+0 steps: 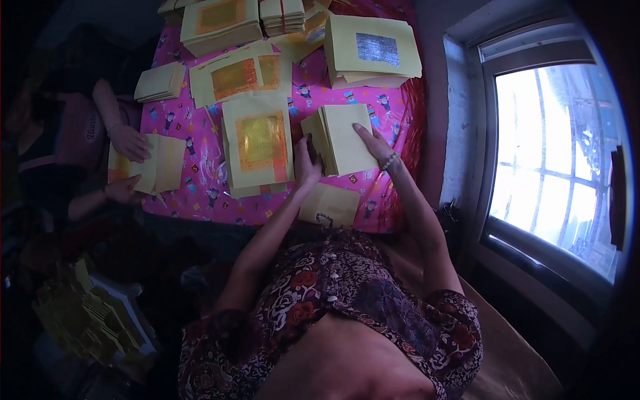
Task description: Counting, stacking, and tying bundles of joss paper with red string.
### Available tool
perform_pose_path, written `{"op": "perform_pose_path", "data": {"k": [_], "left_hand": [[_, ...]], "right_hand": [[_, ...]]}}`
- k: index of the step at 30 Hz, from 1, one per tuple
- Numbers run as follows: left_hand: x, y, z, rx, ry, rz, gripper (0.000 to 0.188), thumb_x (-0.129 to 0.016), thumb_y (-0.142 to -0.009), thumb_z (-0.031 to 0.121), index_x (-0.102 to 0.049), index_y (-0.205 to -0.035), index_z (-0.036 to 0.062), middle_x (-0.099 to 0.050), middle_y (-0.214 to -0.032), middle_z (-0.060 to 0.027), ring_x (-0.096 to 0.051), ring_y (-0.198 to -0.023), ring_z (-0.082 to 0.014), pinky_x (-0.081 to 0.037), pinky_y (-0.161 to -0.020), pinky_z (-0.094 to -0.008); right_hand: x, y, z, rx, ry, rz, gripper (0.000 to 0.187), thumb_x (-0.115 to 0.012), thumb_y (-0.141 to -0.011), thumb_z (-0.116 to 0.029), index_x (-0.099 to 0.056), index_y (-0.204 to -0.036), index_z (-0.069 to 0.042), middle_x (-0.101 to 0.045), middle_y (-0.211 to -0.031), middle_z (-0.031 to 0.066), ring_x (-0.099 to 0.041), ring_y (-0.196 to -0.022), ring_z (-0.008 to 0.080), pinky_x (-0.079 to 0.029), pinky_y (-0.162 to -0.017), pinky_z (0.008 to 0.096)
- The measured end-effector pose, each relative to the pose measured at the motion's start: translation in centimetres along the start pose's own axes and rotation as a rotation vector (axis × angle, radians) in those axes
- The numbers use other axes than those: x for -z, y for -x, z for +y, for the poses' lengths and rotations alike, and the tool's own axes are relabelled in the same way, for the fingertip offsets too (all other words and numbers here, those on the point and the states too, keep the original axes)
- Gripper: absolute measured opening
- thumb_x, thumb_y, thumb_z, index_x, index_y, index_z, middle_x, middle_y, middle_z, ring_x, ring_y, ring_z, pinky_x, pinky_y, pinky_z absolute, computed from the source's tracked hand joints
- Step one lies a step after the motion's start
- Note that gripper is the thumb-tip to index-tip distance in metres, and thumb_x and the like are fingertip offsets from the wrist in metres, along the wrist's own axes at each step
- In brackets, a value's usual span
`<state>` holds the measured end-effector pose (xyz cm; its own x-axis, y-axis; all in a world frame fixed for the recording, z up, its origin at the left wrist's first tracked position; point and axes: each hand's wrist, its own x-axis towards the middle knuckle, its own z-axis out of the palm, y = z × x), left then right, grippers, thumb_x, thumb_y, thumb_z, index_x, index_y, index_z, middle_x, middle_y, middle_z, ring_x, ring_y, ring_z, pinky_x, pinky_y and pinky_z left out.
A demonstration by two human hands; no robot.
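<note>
Left hand (308, 167): closed on the near-left edge of a thick stack of pale yellow paper sheets (341, 139), thumb side against the stack's edge.
Right hand (373, 141): laid flat on top of the same stack, fingers spread toward 11 o'clock; a beaded bracelet (389, 161) circles the wrist. It appears to press and steady rather than pinch, though the underside is hidden.
Held stack: lifted and tilted, near the centre of the pink patterned cloth (200, 193), at 3 o'clock from a pile of sheets with a gold foil square (257, 143).
Near pile: a smaller plain yellow pile (329, 204) lies at 6 o'clock from the held stack, just beside the left forearm.
Far piles: a silver-foil pile (373, 53) at 12 o'clock; an orange-foil pile (237, 75) at 11 o'clock.
Other person: at 9 o'clock, a co-worker's two hands (130, 143) hold a folded bundle of yellow sheets (157, 172) at the cloth's edge.
Window (557, 167): bright, at 3 o'clock.
</note>
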<state>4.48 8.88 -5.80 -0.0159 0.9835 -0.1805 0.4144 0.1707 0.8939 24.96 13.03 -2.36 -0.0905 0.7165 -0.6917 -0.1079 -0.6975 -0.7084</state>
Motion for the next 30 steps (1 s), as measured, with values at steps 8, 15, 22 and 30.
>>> {"op": "perform_pose_path", "data": {"k": [8, 15, 22, 30], "left_hand": [[0.4, -0.8, 4.6, 0.289, 0.433, -0.016, 0.070, -0.066, -0.079, 0.036, -0.034, -0.130, -0.0013, -0.044, -0.126, -0.0204, -0.047, -0.113, -0.0274, -0.039, -0.093, -0.0377], [-0.9, -3.3, 1.2, 0.484, 0.543, -0.186, 0.096, -0.079, -0.063, 0.031, -0.021, -0.133, 0.0008, -0.046, -0.120, -0.0192, -0.051, -0.109, -0.0275, -0.046, -0.087, -0.0391], [-1.5, -2.8, 1.1, 0.649, 0.726, -0.269, 0.089, -0.075, -0.068, 0.028, -0.019, -0.133, 0.0031, -0.046, -0.118, -0.0174, -0.052, -0.107, -0.0278, -0.048, -0.087, -0.0412], [-1.4, -2.7, 1.2, 0.678, 0.895, -0.446, 0.060, -0.061, -0.077, 0.035, -0.042, -0.123, 0.0020, -0.055, -0.109, -0.0144, -0.057, -0.100, -0.0271, -0.050, -0.083, -0.0412]], "right_hand": [[-0.8, -0.5, 0.9, 0.170, 0.086, 0.045, 0.051, -0.062, -0.085, -0.037, -0.052, -0.118, 0.001, -0.063, -0.098, 0.0105, -0.062, -0.082, 0.0166, -0.052, -0.069, 0.0303], [0.5, -1.3, 2.1, 0.303, 0.892, 0.418, 0.069, -0.061, -0.079, -0.054, -0.052, -0.120, 0.001, -0.063, -0.101, 0.0137, -0.064, -0.081, 0.0211, -0.051, -0.074, 0.0309], [-0.8, 0.0, 0.2, -0.194, -0.111, -0.169, 0.061, -0.052, -0.084, -0.056, -0.053, -0.116, -0.004, -0.065, -0.096, 0.0101, -0.065, -0.080, 0.0173, -0.053, -0.072, 0.0298], [-1.2, -0.7, 0.8, -0.211, -0.149, -0.269, 0.052, -0.052, -0.087, -0.049, -0.052, -0.115, -0.004, -0.064, -0.099, 0.0085, -0.065, -0.080, 0.0165, -0.054, -0.072, 0.0290]]}}
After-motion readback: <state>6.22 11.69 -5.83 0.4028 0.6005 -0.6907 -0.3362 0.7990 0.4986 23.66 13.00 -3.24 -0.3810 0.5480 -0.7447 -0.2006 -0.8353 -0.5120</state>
